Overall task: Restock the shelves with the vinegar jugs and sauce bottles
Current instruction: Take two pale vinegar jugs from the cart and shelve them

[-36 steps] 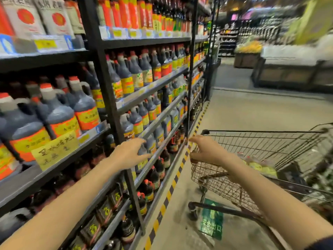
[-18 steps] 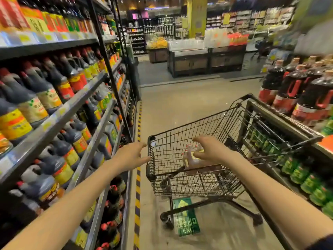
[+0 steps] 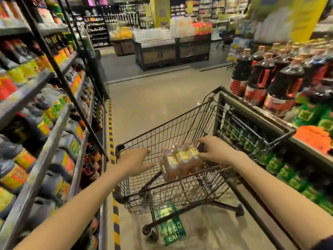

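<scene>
Your L hand (image 3: 134, 162) is out over the cart (image 3: 162, 134), palm down, fingers near straight & spread, holding nothing. It sits just left of the shrink-wrapped pack (image 3: 178, 164), w/ a gap btwn fingertips & wrap. Can't tell if the palm touches the wire.

Your R hand (image 3: 215, 150) is on the pack's right end. Fingers are spread & only lightly bent, tips on the top edge, thumb against the side by the yellow labels. That's contact, not a grasp: nothing curls round the wrap as far as the view shows.

The pack is several bottles of amber liquid w/ red-and-white caps & yellow labels, wrapped together. It lies tilted in the cart basket, toward the near-right part, caps pointing to the far left.

The cart stands in the aisle btwn two racks. On your left are shelves (image 3: 27, 94) packed w/ dark jugs (image 3: 12, 177) w/ yellow/orange labels, all blurred. On your right is a low display (image 3: 310, 152) w/ big dark bottles (image 3: 286, 82), red labels & handles, up top, and green-labelled bottles (image 3: 275, 165) underneath. A yellow-black floor stripe (image 3: 110, 127) runs along the base of the left shelves. A green EXIT floor sign (image 3: 171, 226) lies under the cart, by the wheels. Stands at the far end are too blurred to read.
</scene>
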`<state>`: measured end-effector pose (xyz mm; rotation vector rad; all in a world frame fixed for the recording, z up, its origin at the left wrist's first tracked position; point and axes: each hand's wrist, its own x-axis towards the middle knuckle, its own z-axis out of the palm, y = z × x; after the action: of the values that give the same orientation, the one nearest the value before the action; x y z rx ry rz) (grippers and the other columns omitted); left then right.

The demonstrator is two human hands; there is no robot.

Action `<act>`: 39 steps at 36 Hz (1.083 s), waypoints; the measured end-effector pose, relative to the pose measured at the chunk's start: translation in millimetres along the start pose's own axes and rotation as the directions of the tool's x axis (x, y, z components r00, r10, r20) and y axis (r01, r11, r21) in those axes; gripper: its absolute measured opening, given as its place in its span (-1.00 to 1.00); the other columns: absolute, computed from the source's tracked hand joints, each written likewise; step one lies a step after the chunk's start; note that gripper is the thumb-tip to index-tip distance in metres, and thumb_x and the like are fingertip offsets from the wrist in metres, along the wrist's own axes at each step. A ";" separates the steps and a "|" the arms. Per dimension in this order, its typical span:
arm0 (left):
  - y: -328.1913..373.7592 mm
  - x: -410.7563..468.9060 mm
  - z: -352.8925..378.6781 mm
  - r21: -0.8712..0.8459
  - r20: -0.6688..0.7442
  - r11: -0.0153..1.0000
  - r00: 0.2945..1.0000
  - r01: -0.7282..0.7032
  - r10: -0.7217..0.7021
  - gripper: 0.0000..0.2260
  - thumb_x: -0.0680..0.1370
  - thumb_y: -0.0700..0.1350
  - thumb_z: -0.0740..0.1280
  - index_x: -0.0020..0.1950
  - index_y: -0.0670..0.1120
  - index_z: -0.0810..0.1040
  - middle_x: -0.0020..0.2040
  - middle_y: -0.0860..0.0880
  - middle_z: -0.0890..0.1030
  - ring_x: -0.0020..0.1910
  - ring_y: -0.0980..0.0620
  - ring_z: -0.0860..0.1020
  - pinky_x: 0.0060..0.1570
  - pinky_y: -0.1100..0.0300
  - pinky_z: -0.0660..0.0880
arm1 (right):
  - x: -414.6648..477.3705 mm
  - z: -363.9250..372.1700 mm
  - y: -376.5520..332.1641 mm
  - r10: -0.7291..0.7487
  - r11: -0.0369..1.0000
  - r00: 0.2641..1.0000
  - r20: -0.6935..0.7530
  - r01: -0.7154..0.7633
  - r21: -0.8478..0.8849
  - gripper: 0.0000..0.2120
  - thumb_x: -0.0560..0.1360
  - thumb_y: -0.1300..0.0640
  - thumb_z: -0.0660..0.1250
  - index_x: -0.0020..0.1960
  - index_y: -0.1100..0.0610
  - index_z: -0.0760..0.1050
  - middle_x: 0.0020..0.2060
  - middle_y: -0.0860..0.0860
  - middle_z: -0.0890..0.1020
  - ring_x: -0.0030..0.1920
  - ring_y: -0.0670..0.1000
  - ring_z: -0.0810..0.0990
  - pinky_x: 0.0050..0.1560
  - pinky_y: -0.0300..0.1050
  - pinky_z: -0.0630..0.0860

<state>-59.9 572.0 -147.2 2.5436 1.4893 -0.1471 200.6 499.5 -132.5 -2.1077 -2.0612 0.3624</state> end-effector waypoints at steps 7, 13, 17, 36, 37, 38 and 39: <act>7.1 80.9 14.8 -0.018 0.046 0.998 0.997 0.062 -0.062 -0.42 0.50 0.22 0.28 0.43 -0.07 0.33 0.36 -0.04 0.46 0.31 -0.03 0.44 0.25 0.02 0.44 | 69.8 -3.3 55.5 -0.017 1.000 0.997 0.077 0.016 0.018 -0.44 0.51 0.04 0.33 0.45 0.15 0.26 0.38 0.06 0.40 0.37 0.04 0.38 0.31 -0.15 0.33; 13.8 131.0 34.8 -0.080 0.132 0.983 0.980 0.163 -0.152 -0.39 0.51 0.25 0.24 0.45 -0.06 0.30 0.40 -0.04 0.43 0.35 -0.03 0.41 0.31 -0.01 0.40 | 127.8 5.0 91.0 -0.051 0.997 0.984 0.171 0.041 0.058 -0.41 0.49 0.05 0.34 0.45 0.15 0.25 0.38 0.08 0.41 0.36 0.06 0.39 0.33 -0.08 0.36; 13.6 152.6 53.8 -0.136 0.184 0.956 0.955 0.259 -0.233 -0.39 0.50 0.25 0.27 0.44 -0.06 0.31 0.40 -0.04 0.42 0.35 -0.03 0.40 0.31 -0.02 0.39 | 159.0 21.5 104.7 -0.077 0.993 0.973 0.219 0.054 0.108 -0.41 0.48 0.08 0.36 0.45 0.15 0.26 0.35 0.09 0.43 0.34 0.07 0.41 0.33 -0.06 0.38; -18.0 274.9 169.8 -0.299 0.464 0.823 0.827 0.483 -0.316 -0.44 0.45 0.21 0.35 0.29 -0.14 0.43 0.21 -0.13 0.55 0.11 -0.08 0.54 0.06 0.10 0.51 | 280.7 150.9 146.1 -0.096 0.967 0.911 0.401 -0.009 0.253 -0.30 0.32 -0.03 0.35 0.43 0.05 0.26 0.48 0.14 0.24 0.30 0.13 0.45 0.16 0.04 0.51; -18.5 280.8 175.1 -0.311 0.478 0.811 0.819 0.496 -0.318 -0.45 0.47 0.18 0.36 0.31 -0.16 0.41 0.23 -0.13 0.54 0.14 -0.09 0.53 0.04 0.14 0.48 | 284.7 156.9 147.1 -0.086 0.967 0.910 0.407 -0.023 0.255 -0.28 0.34 -0.02 0.35 0.46 0.02 0.23 0.44 0.16 0.30 0.32 0.16 0.42 0.17 0.03 0.50; -18.2 286.8 180.5 -0.324 0.495 0.795 0.808 0.513 -0.320 -0.44 0.49 0.15 0.36 0.34 -0.17 0.38 0.25 -0.13 0.51 0.17 -0.09 0.51 0.01 0.17 0.43 | 289.0 164.1 148.9 -0.077 0.966 0.912 0.402 -0.032 0.257 -0.26 0.35 -0.03 0.35 0.48 -0.01 0.18 0.42 0.17 0.33 0.33 0.19 0.41 0.18 0.06 0.49; -18.6 291.9 186.4 -0.332 0.511 0.776 0.794 0.536 -0.330 -0.44 0.49 0.12 0.37 0.35 -0.18 0.36 0.26 -0.14 0.50 0.17 -0.08 0.50 -0.04 0.20 0.40 | 292.3 169.7 149.8 -0.068 0.965 0.915 0.398 -0.042 0.261 -0.24 0.35 -0.03 0.34 0.49 -0.02 0.16 0.39 0.19 0.37 0.31 0.21 0.42 0.18 0.09 0.48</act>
<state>68.9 790.1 -384.1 1.6146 1.6640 -0.3456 298.8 779.0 -353.6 -1.9799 -2.0788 1.0917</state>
